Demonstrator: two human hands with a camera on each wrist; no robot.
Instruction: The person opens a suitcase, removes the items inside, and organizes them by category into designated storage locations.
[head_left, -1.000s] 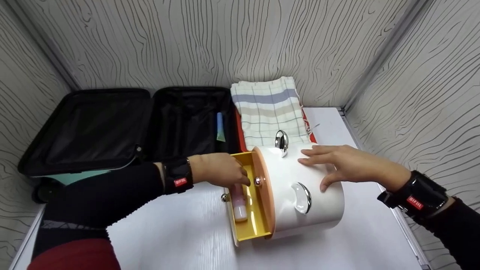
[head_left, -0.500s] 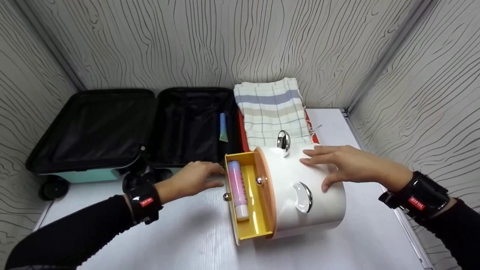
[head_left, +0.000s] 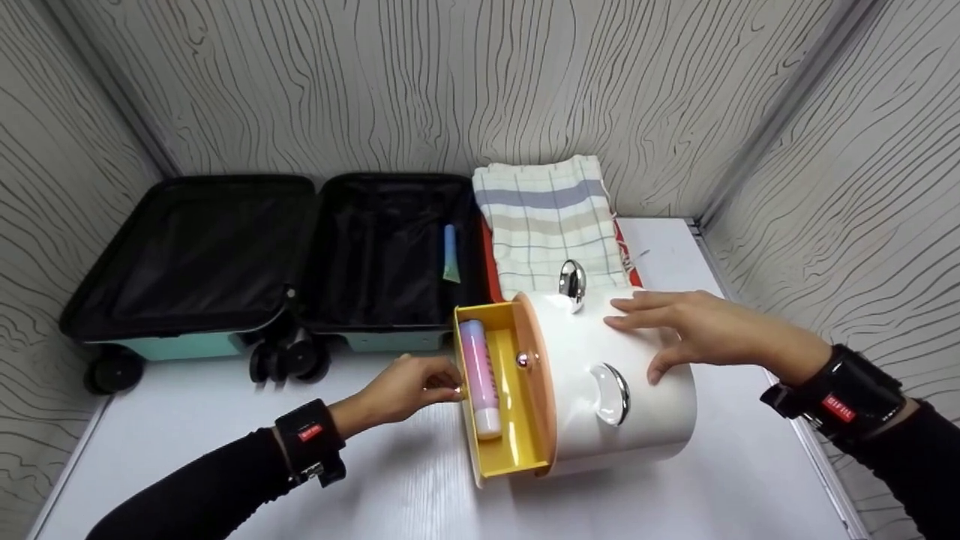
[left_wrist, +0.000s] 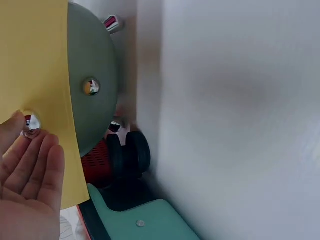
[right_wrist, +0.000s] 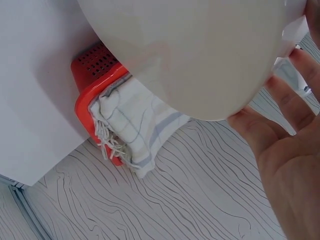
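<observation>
A white rounded drawer box (head_left: pixel 577 405) with chrome ear-like handles stands on the table, its yellow drawer (head_left: pixel 514 457) pulled out to the left. Inside the drawer lies a pink and blue tube (head_left: pixel 480 367) with a white cap. My left hand (head_left: pixel 411 386) pinches the round silver knob (left_wrist: pixel 32 122) on the drawer front between thumb and fingers. The box's second knob (head_left: pixel 525 360) shows on its peach-coloured front. With fingers spread, my right hand (head_left: pixel 697 330) rests on top of the box; in the right wrist view, the thumb touches the box's edge.
Behind, to the left, an open suitcase (head_left: pixel 247 334) on black wheels holds a blue and green tube (head_left: pixel 450 251) in its right half. A red basket (right_wrist: pixel 95 92) with a folded checked cloth (head_left: pixel 540 232) stands behind the box. Patterned walls (head_left: pixel 375 90) enclose the table.
My left hand has come out of the drawer, leaving the pink and blue tube in it, and has taken hold of the drawer's knob. My right hand stays on the box.
</observation>
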